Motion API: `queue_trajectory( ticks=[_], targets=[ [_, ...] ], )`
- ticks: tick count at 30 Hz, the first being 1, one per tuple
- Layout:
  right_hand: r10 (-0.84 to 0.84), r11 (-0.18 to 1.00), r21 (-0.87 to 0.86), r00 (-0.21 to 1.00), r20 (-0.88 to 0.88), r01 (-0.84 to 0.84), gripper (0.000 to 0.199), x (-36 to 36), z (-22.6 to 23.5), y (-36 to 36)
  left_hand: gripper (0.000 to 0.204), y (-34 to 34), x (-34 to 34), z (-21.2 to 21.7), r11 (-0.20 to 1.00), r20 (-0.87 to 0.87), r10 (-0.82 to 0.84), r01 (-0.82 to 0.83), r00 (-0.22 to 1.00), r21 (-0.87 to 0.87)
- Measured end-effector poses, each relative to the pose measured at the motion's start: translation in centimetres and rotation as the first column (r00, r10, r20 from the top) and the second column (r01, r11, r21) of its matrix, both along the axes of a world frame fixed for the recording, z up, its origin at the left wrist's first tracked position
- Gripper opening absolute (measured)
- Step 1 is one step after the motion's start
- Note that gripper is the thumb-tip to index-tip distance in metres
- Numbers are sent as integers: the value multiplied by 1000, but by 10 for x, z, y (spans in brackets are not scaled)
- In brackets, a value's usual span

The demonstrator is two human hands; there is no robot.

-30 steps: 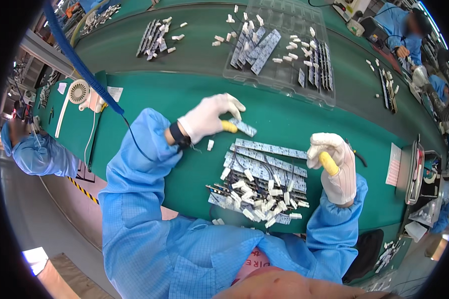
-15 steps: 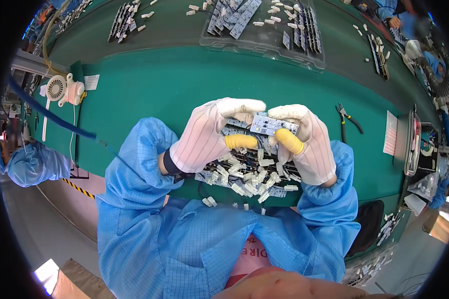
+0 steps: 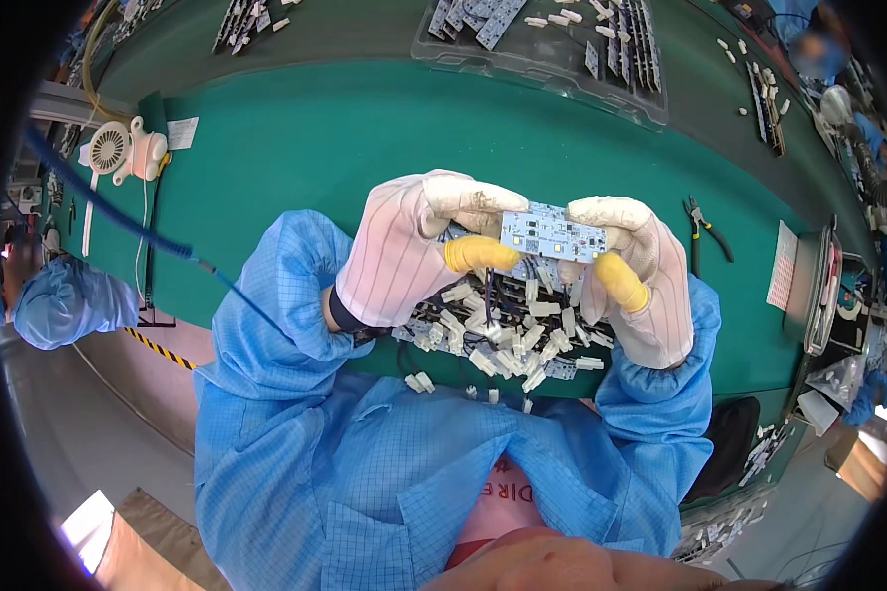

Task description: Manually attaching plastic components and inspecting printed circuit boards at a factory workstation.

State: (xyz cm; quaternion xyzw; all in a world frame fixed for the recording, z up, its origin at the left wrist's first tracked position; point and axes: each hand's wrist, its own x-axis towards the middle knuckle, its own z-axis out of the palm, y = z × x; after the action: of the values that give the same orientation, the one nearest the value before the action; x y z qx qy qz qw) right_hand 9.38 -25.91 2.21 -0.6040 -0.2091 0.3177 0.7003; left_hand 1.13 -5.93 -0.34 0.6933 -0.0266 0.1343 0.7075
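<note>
Your left hand (image 3: 414, 251) and right hand (image 3: 633, 276), both in white striped gloves with yellow fingertips, pinch the ends of a small white rectangular circuit board (image 3: 552, 234) held between them. Just beneath your hands lies a pile of white plastic connectors and boards (image 3: 498, 340) on the green bench mat (image 3: 296, 148).

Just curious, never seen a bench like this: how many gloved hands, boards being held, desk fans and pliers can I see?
Gloved hands: 2, left hand and right hand
Held circuit board: 1
Small white fan: 1
Pliers: 1
Total: 5
</note>
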Motion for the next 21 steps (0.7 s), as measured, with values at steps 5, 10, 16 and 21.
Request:
queue_trajectory(
  ticks=[5, 10, 16, 21],
  targets=[
    [62, 996, 69, 998, -21, -60, 44, 3, 0, -4, 35, 0, -1, -5, 998, -39, 38, -36, 999, 60],
    [47, 997, -58, 996, 75, -43, 41, 6, 6, -5, 39, 3, 1, -1, 991, 64, 16, -24, 998, 128],
    [86, 995, -70, 988, 130, -77, 55, 4, 11, -2, 37, 1, -4, -5, 994, 9, 102, -102, 995, 26],
    [66, 996, -76, 990, 127, -56, 54, 5, 7, -6, 39, 4, 0, -3, 979, 201, 39, -78, 979, 188]
  ],
)
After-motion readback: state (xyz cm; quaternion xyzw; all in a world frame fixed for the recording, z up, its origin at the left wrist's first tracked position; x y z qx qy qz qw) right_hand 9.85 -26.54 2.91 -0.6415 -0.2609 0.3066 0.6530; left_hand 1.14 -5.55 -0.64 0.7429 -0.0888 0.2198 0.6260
